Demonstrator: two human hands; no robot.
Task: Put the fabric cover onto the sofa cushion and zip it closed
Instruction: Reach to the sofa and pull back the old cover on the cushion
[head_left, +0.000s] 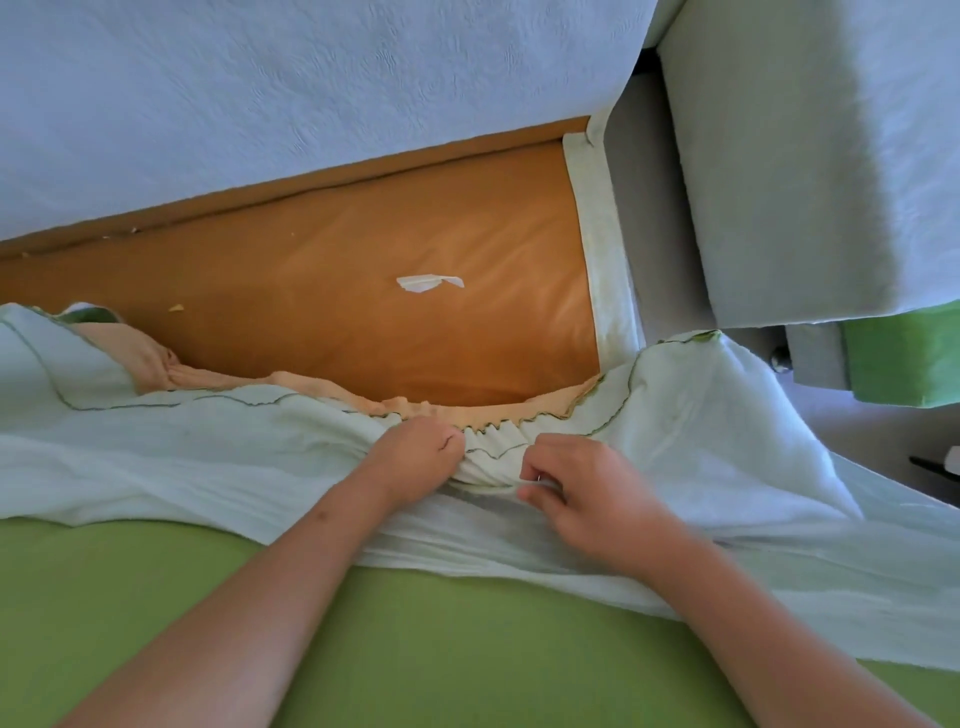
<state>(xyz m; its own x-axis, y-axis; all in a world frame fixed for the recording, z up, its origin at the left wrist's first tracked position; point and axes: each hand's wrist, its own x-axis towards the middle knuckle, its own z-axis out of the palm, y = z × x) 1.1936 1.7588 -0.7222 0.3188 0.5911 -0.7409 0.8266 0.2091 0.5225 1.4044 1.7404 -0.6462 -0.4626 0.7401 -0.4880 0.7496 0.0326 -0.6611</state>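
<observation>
The fabric cover (208, 462) lies across the near side, green on its outer face and whitish where it is turned inside out, with a dark stitched edge. The peach sofa cushion (322, 395) pokes out of the cover's open edge at the middle and left. My left hand (415, 457) is closed on a bunched part of that edge. Just right of it, my right hand (576, 493) pinches the gathered whitish fabric between thumb and fingers. No zip pull shows.
Beyond the cover is the bare orange sofa base (363, 270) with a scrap of white paper (428, 282) and small crumbs. A pale blue backrest (311, 78) rises behind, and a grey-covered cushion (805, 156) stands at the right.
</observation>
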